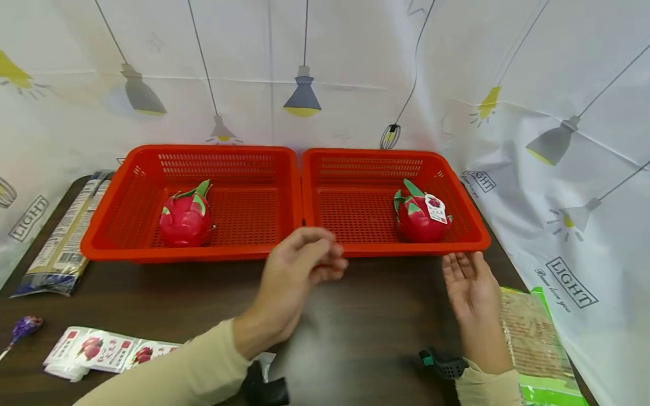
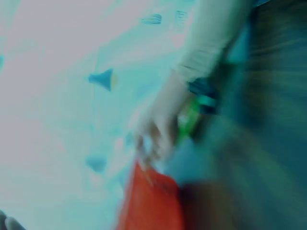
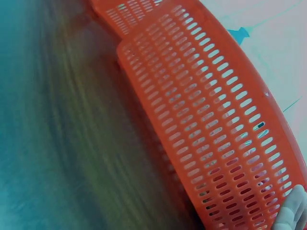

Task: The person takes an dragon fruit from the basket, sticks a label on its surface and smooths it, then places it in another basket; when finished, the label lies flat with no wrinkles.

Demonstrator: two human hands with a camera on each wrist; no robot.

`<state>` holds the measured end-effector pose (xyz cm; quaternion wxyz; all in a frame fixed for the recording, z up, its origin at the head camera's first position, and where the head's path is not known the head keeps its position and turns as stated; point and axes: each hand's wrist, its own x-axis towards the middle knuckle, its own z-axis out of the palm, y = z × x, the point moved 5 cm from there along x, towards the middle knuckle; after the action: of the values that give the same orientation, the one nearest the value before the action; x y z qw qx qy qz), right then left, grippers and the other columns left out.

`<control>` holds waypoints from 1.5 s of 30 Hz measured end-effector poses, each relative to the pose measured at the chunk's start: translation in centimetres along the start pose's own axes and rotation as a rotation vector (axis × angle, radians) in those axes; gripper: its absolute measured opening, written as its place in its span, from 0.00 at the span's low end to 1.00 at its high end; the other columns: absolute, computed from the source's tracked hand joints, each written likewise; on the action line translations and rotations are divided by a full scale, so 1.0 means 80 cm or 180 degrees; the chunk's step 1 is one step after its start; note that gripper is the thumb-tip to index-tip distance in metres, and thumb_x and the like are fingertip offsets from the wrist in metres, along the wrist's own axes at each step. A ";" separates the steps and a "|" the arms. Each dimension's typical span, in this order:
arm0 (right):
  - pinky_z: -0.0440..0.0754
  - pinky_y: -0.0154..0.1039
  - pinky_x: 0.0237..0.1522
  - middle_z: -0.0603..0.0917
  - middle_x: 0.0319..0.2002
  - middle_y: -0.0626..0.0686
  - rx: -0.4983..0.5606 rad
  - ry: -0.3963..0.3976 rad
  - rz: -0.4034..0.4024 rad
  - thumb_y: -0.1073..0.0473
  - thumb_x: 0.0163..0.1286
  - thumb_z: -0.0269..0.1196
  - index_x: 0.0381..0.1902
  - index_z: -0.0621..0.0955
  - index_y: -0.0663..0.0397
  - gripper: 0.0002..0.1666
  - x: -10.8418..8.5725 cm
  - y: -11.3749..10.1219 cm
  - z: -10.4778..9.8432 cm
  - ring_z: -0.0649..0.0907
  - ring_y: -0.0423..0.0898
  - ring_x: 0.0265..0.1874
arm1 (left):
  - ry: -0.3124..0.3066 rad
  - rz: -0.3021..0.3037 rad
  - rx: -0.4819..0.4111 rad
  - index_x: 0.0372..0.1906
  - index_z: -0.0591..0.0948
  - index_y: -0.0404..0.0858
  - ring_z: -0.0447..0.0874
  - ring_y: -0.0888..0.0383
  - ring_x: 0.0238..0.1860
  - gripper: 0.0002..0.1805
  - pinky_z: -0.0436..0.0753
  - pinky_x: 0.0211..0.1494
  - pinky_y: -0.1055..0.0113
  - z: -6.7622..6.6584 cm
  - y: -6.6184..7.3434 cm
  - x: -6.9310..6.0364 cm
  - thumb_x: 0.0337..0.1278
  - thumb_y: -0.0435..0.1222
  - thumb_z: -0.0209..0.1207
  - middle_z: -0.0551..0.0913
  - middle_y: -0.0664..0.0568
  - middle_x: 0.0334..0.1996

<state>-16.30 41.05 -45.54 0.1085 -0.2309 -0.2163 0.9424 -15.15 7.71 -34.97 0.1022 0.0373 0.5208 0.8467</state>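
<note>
Two red plastic baskets stand side by side. The left basket holds a dragon fruit. Inside the right basket lies another dragon fruit, which bears a white sticker. My left hand hovers by the baskets' front edges, fingers loosely bent around nothing. Palm up, my right hand touches the right basket's front right corner with its fingertips. The right wrist view shows those fingertips beside the slotted basket wall. The left wrist view is badly blurred.
A strip of printed dragon fruit stickers and a lollipop lie at the left. A long package flanks the left basket. At the right lies a green-edged packet. A patterned white sheet hangs behind the baskets.
</note>
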 end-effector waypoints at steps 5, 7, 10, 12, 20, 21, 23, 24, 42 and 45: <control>0.65 0.37 0.25 0.71 0.24 0.52 -0.0874 0.0108 -0.0700 0.56 0.79 0.57 0.38 0.67 0.53 0.11 -0.033 -0.018 0.003 0.65 0.48 0.22 | 0.1007 -0.0124 -0.0562 0.42 0.77 0.44 0.79 0.61 0.35 0.08 0.82 0.45 0.69 -0.147 0.002 -0.053 0.79 0.39 0.47 0.79 0.57 0.34; 0.55 0.39 0.24 0.66 0.21 0.51 -0.1310 -0.0034 -0.1162 0.59 0.79 0.57 0.35 0.66 0.54 0.13 -0.051 -0.014 0.021 0.60 0.47 0.20 | 0.1466 -0.0188 -0.0854 0.45 0.74 0.46 0.76 0.61 0.39 0.08 0.81 0.48 0.70 -0.200 0.003 -0.061 0.81 0.42 0.45 0.77 0.58 0.36; 0.53 0.40 0.22 0.66 0.20 0.52 -0.1825 -0.0507 -0.1713 0.64 0.77 0.57 0.33 0.69 0.57 0.10 -0.081 0.008 0.062 0.60 0.46 0.18 | 0.2044 -0.0157 -0.1232 0.49 0.68 0.47 0.71 0.59 0.45 0.08 0.78 0.53 0.70 -0.257 0.012 -0.063 0.81 0.46 0.42 0.72 0.57 0.42; 0.56 0.39 0.20 0.69 0.21 0.53 -0.2110 -0.1017 -0.1853 0.67 0.77 0.55 0.35 0.71 0.59 0.08 -0.097 0.029 0.091 0.64 0.46 0.17 | 0.2332 -0.0011 -0.1405 0.51 0.65 0.47 0.68 0.58 0.48 0.09 0.78 0.54 0.70 -0.280 0.019 -0.059 0.81 0.46 0.40 0.69 0.56 0.44; 0.75 0.32 0.23 0.76 0.24 0.48 -0.3271 -0.2295 -0.1959 0.73 0.74 0.55 0.38 0.74 0.63 0.04 -0.138 0.146 0.174 0.74 0.40 0.21 | 0.2335 0.0465 -0.1415 0.69 0.63 0.44 0.69 0.54 0.60 0.21 0.74 0.59 0.66 -0.310 0.054 -0.032 0.81 0.47 0.40 0.69 0.50 0.61; 0.74 0.32 0.24 0.76 0.25 0.47 -0.3392 -0.2409 -0.1994 0.73 0.74 0.55 0.38 0.75 0.63 0.04 -0.141 0.164 0.184 0.74 0.39 0.22 | 0.2327 0.0464 -0.1382 0.71 0.62 0.44 0.69 0.54 0.62 0.22 0.74 0.59 0.65 -0.312 0.057 -0.032 0.81 0.46 0.40 0.69 0.49 0.63; 0.74 0.32 0.25 0.77 0.27 0.47 -0.3677 -0.2650 -0.2060 0.72 0.73 0.57 0.41 0.76 0.64 0.02 -0.145 0.202 0.208 0.75 0.40 0.24 | 0.2348 0.0479 -0.1298 0.72 0.61 0.44 0.70 0.53 0.62 0.22 0.74 0.57 0.66 -0.317 0.063 -0.034 0.82 0.45 0.40 0.69 0.48 0.65; 0.75 0.33 0.27 0.78 0.29 0.48 -0.3894 -0.2719 -0.2038 0.69 0.73 0.59 0.44 0.77 0.62 0.04 -0.147 0.223 0.221 0.76 0.40 0.25 | 0.2366 0.0492 -0.1268 0.72 0.60 0.43 0.70 0.53 0.61 0.22 0.75 0.56 0.66 -0.320 0.066 -0.035 0.82 0.44 0.40 0.69 0.48 0.65; 0.81 0.45 0.60 0.79 0.59 0.56 -0.6590 -0.2642 0.0468 0.22 0.61 0.61 0.69 0.67 0.59 0.55 -0.059 0.493 0.319 0.79 0.51 0.55 | 0.2571 0.0663 -0.1466 0.62 0.65 0.42 0.73 0.55 0.49 0.14 0.75 0.50 0.67 -0.338 0.054 -0.054 0.81 0.41 0.38 0.72 0.48 0.56; 0.81 0.42 0.53 0.81 0.53 0.54 -0.6371 -0.2566 0.0527 0.25 0.60 0.64 0.62 0.73 0.55 0.47 -0.054 0.500 0.321 0.79 0.50 0.51 | 0.2539 0.0663 -0.1437 0.62 0.66 0.41 0.74 0.55 0.48 0.15 0.76 0.49 0.68 -0.337 0.059 -0.051 0.80 0.40 0.38 0.73 0.48 0.54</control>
<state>-29.13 -4.74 -41.64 -0.2725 0.0983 -0.8912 0.3491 -16.35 -18.82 -42.88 -0.1859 -0.2622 0.3156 0.8928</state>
